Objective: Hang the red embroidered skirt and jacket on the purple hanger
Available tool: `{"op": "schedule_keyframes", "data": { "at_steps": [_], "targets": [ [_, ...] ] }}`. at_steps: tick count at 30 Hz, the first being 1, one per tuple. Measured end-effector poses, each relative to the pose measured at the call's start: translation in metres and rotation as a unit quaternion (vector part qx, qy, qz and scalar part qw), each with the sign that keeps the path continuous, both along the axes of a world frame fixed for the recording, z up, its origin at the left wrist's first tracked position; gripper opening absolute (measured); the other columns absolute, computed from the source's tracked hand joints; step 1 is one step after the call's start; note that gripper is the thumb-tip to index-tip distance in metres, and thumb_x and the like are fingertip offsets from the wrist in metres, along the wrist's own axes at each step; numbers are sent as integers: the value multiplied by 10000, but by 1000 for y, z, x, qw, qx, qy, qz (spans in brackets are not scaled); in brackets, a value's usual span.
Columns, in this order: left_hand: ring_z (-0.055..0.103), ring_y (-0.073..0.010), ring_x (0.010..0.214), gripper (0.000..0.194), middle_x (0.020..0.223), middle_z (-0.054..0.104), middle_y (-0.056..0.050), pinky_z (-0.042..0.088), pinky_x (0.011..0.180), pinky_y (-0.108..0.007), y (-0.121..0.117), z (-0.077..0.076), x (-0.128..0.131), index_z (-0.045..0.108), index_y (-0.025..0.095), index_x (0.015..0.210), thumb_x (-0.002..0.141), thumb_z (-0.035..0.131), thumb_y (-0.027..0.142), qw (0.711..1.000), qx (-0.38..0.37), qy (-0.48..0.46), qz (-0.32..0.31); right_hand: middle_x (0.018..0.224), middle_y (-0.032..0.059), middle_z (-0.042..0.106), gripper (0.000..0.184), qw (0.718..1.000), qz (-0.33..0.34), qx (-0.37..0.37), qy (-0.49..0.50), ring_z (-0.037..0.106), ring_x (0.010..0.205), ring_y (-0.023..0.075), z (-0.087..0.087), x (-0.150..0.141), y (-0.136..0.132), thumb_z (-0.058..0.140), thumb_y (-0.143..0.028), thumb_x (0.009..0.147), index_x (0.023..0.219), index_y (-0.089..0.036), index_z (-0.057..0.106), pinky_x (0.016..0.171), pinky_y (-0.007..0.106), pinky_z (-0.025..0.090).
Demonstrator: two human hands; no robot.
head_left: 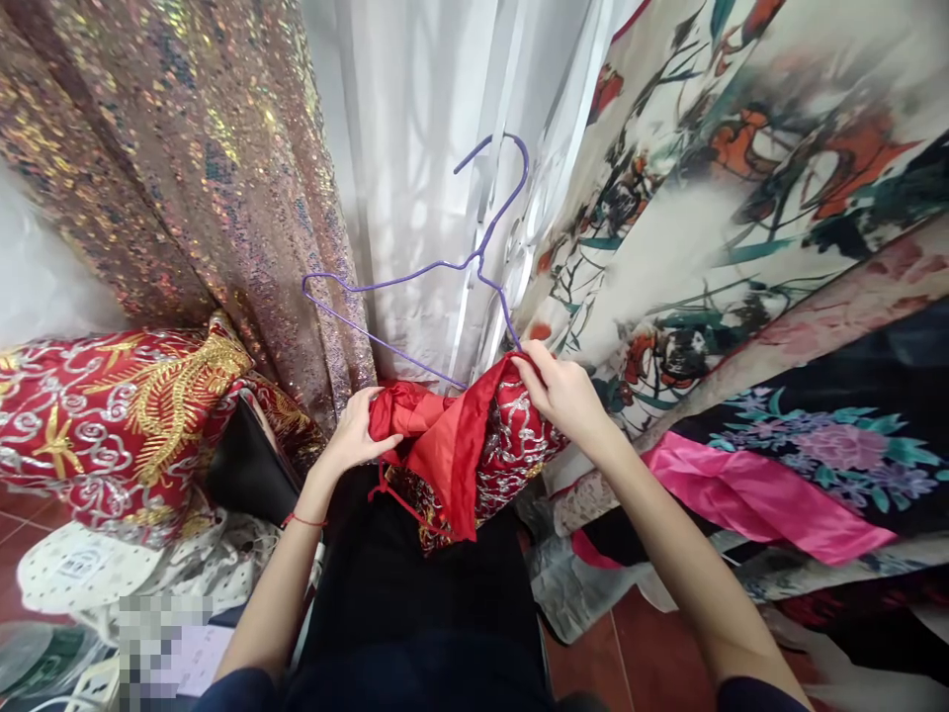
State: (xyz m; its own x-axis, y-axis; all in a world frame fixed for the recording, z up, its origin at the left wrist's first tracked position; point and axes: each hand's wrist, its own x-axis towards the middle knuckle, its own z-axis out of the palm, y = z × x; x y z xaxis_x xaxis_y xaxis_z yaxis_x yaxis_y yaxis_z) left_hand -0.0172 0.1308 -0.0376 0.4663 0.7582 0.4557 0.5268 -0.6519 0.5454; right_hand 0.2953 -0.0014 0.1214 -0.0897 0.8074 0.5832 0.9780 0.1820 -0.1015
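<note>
Nearest is the black lap [422,613] of the person. Red floor tiles [593,653] show to the right of it, and a white hat [81,569] with dots lies to the left.

Just past the lap is the red cloth [445,450], with silver and gold swirls on its outside. It is bunched up between the two hands. The left grip [357,435] is closed on its left side, with the thumb on the near part and the fingers on the far part. A red string [303,521] goes around that wrist. The right grip [556,391] is pinched shut on the far right edge of the cloth, right where the hanger goes in.

The purple hanger [415,274] sticks out on the far side, tilted, with its left end bare and its hook far off.

Left of the hands is a puffy red and gold cloth [96,435]. To the right is a shiny pink cloth [763,494]. Farthest are a sparkly cloth [185,148] at left, white cloth [415,109] in the middle and a flower cloth [741,158] at right.
</note>
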Motion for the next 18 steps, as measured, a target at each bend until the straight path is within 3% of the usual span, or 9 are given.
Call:
{"op": "schedule_keyframes", "data": {
  "at_steps": [4, 8, 13, 18],
  "targets": [
    [627, -284, 1185, 509, 1264, 647, -134, 480, 1070, -452, 4, -1, 1, 549, 179, 1283, 869, 615, 468, 993, -42, -109, 27, 656, 42, 652, 421, 1000, 6, 6, 1, 626, 550, 197, 0, 1, -1, 266, -436, 1058, 1030, -179, 598, 534, 263, 351],
    [658, -241, 1109, 435, 1177, 699, -89, 493, 1041, -384, 20, 7, -5, 641, 183, 1129, 805, 681, 471, 965, -91, -244, 34, 636, 30, 632, 377, 1000, 5, 19, -1, 609, 537, 188, 0, 3, 0, 295, -415, 1055, 1000, -192, 594, 536, 260, 345],
    [650, -187, 901, 362, 943, 726, -54, 501, 932, -319, 27, 5, 2, 709, 177, 918, 706, 717, 469, 905, -165, -373, 123, 631, 22, 606, 319, 999, 20, 24, 0, 596, 550, 187, -2, 2, 3, 336, -388, 1045, 961, -202, 582, 537, 261, 344],
    [630, -161, 718, 403, 764, 686, -37, 534, 725, -303, 50, 7, 24, 657, 168, 818, 666, 677, 541, 848, -222, -455, 158, 670, 23, 612, 287, 999, 26, 34, -3, 572, 565, 171, 0, 1, 1, 351, -367, 1046, 941, -210, 567, 538, 254, 350]
  ]
}}
